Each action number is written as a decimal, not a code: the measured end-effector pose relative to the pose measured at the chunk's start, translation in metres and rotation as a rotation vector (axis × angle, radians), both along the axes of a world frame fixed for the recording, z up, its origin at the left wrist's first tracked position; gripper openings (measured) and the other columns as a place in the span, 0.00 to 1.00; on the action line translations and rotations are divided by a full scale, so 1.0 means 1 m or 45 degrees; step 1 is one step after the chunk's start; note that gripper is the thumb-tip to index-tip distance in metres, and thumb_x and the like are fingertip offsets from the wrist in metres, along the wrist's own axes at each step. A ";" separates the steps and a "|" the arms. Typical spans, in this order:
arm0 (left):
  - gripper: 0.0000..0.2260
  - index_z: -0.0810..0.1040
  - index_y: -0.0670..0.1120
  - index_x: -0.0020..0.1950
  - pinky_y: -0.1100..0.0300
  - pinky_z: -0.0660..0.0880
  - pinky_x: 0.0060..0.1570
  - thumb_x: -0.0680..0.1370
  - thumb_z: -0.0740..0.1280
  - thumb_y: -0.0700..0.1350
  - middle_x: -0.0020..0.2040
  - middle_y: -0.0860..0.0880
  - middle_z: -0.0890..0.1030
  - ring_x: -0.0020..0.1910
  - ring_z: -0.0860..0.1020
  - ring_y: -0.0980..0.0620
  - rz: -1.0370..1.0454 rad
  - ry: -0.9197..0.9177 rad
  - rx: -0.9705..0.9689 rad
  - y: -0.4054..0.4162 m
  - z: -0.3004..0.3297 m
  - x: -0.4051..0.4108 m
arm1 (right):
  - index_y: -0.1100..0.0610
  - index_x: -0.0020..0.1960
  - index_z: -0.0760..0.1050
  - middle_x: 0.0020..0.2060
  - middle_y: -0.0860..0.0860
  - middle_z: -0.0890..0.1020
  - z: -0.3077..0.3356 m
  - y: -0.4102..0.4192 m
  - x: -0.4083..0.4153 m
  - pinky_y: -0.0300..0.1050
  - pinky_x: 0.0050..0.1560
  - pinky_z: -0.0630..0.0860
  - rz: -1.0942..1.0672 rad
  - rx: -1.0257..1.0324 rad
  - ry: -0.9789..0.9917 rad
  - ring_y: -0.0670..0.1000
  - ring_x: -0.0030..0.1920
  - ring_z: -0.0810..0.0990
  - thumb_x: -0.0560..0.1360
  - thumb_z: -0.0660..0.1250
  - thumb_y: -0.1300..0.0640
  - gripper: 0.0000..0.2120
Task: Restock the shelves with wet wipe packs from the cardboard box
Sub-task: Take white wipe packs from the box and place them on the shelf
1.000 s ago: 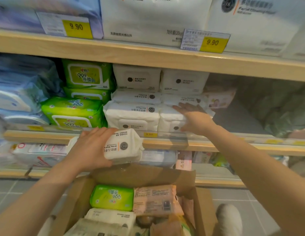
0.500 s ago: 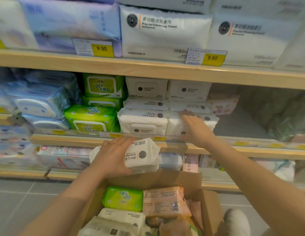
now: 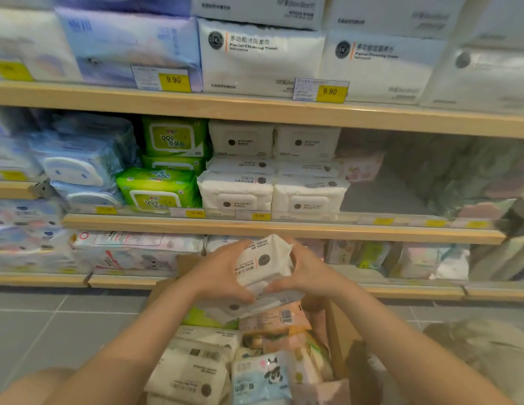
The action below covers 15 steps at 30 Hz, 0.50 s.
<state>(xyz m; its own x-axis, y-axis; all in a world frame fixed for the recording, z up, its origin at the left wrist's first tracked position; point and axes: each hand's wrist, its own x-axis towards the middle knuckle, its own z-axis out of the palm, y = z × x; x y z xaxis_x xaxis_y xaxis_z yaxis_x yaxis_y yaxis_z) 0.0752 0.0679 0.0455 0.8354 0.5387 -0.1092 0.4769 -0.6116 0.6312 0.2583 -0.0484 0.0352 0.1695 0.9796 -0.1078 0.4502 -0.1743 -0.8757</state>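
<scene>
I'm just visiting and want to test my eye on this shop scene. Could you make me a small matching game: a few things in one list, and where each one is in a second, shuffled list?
Things:
1. white wipe pack
2. green wipe packs
3. facial towel packs
4. panda pack

Places:
A. top shelf, behind a yellow 9.90 tag
B. in the cardboard box
C. held between the left hand and right hand
D. middle shelf, left of the stacked white packs

Pairs: 1-C, 2-D, 3-A, 4-B
</scene>
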 end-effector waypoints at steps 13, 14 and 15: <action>0.62 0.54 0.55 0.76 0.51 0.69 0.65 0.47 0.79 0.66 0.71 0.52 0.67 0.69 0.67 0.52 0.506 -0.456 -0.562 0.030 -0.007 -0.025 | 0.56 0.63 0.72 0.54 0.53 0.83 0.009 -0.011 0.024 0.43 0.44 0.81 -0.333 0.115 0.680 0.52 0.52 0.83 0.57 0.78 0.50 0.36; 0.60 0.59 0.55 0.73 0.54 0.75 0.59 0.45 0.79 0.67 0.67 0.53 0.72 0.65 0.73 0.53 0.460 -0.487 -0.706 0.030 -0.009 -0.024 | 0.57 0.63 0.72 0.54 0.54 0.83 0.009 -0.010 0.025 0.44 0.45 0.81 -0.329 0.098 0.714 0.53 0.52 0.83 0.57 0.78 0.50 0.36; 0.55 0.66 0.55 0.68 0.58 0.78 0.52 0.44 0.79 0.67 0.62 0.54 0.77 0.59 0.77 0.56 0.423 -0.511 -0.817 0.028 -0.009 -0.022 | 0.57 0.63 0.73 0.54 0.54 0.83 0.007 -0.009 0.026 0.46 0.47 0.81 -0.332 0.073 0.728 0.54 0.53 0.83 0.56 0.80 0.48 0.39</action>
